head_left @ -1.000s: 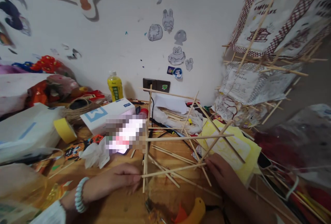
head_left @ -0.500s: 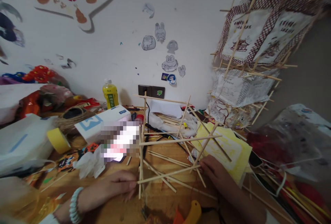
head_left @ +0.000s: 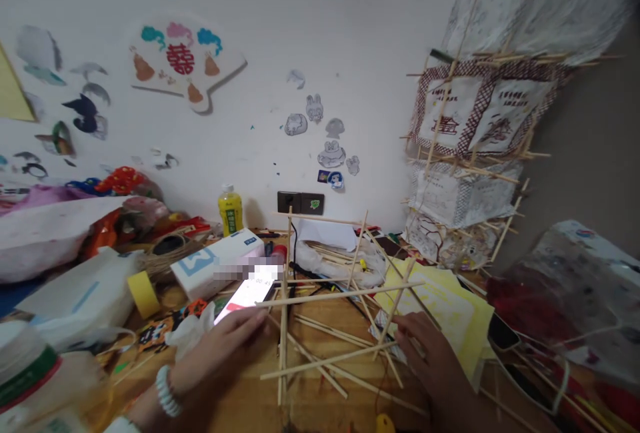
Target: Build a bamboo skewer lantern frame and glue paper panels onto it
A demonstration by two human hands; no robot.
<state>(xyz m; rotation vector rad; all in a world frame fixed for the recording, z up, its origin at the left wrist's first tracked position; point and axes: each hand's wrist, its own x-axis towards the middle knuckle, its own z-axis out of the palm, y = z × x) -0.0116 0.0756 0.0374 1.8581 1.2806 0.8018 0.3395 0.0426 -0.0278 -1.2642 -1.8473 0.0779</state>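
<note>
A box-like frame of thin wooden sticks (head_left: 340, 294) stands on the table in front of me, its bars crossing at the corners. My left hand (head_left: 233, 340), with a pale beaded bracelet on the wrist, is beside the frame's left posts. Its fingers are stretched out and hold nothing that I can see. At the right side, my right hand (head_left: 425, 350) hovers close to the lower right corner, fingers loosely bent and apart. Several loose sticks (head_left: 325, 328) lie on the wood inside and behind the frame.
A lit phone (head_left: 250, 296) and a tissue box (head_left: 200, 270) lie to the left, with yellow tape (head_left: 143, 294) beyond. Yellow paper sheets (head_left: 450, 313) are at the right. A tall paper-and-stick lantern (head_left: 460, 113) rises at the back right; a drink bottle (head_left: 230, 212) stands by the wall.
My left hand has come off the lower front stick's left end and moved up. My right hand has drawn slightly away from the corner. The view has tilted upward.
</note>
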